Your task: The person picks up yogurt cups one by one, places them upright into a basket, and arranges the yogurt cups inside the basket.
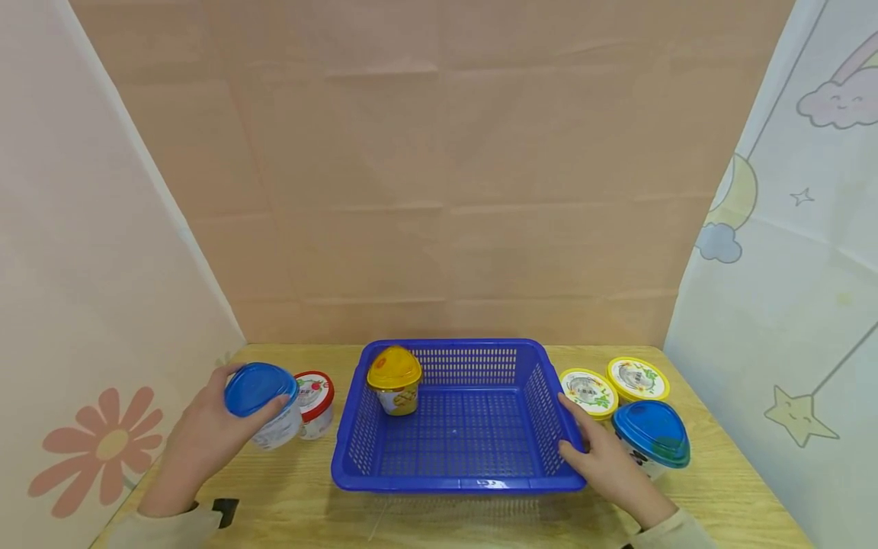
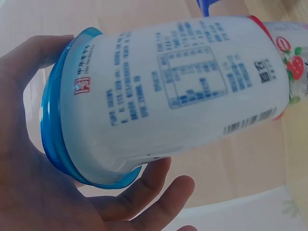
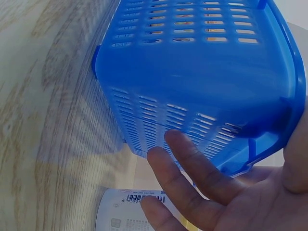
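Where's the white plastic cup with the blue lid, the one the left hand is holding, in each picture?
Head: the white plastic cup with the blue lid is at the lower left, in the left hand.
Left wrist: it lies sideways across the middle, its top toward the left edge.
Right wrist: not in it.
Shared landmark: the blue plastic basket, lower middle in head, a sliver at left wrist's top edge, large across right wrist's top.

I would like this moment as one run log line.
left hand: holds blue-lidded cup | right hand: touches basket at right rim | basket: yellow-lidded cup inside | red-lidded cup: left of basket
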`<state>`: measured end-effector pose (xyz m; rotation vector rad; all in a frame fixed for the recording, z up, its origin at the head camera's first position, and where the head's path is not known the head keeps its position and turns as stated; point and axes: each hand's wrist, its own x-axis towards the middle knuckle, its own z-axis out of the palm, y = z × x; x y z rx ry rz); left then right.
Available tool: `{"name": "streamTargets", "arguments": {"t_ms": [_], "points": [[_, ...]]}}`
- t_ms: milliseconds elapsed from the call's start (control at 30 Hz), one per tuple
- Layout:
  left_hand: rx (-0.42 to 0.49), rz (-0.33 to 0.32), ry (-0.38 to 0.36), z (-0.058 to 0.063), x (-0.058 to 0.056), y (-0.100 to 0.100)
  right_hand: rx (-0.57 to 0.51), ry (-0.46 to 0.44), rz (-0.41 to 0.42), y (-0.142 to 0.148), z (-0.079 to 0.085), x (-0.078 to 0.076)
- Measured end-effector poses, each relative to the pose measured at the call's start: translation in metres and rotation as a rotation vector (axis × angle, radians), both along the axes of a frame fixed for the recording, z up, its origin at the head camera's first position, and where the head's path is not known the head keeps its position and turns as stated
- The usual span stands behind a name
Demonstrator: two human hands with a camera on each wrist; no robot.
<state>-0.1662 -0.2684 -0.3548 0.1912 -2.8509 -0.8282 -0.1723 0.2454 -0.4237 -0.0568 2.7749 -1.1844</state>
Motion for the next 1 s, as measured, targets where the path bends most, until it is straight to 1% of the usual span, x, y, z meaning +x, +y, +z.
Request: {"name": "streamTargets", "arguments": {"t_ms": [433,700,1000], "points": [[0.022,-0.049,0.093,0.010,-0.004,0.023,0.013,-0.013,-0.001,0.000,0.001,-0.001],[0.044,-0.070,0.038,0.017,-0.010,0.038,0.018,-0.015,-0.001,0.000,0.000,-0.001],[0.073,-0.116,0.059,0.020,-0.016,0.057,0.014,-0.011,-0.005,0.000,0.001,0.000]]}}
